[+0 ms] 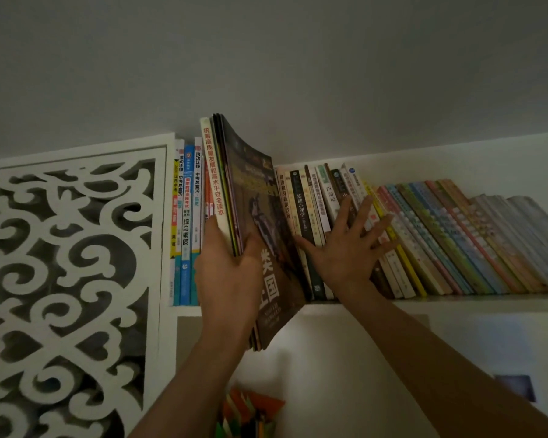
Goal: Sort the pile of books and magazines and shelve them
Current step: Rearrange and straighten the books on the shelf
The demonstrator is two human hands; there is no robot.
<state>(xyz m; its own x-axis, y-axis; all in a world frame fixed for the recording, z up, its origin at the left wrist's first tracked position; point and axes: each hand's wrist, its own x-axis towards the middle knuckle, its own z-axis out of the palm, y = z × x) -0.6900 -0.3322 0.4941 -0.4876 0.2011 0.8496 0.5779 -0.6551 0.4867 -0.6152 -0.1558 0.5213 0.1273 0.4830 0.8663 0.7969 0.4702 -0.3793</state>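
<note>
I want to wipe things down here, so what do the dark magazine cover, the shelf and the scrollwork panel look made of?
Dark magazine: glossy coated paper, judging by its sheen and the way the thin cover bends. Shelf: smooth white painted or laminated board; which one is unclear. Scrollwork panel: a white-painted cut-out sheet, perhaps wood board or plastic, with flat, clean-cut edges.
</note>
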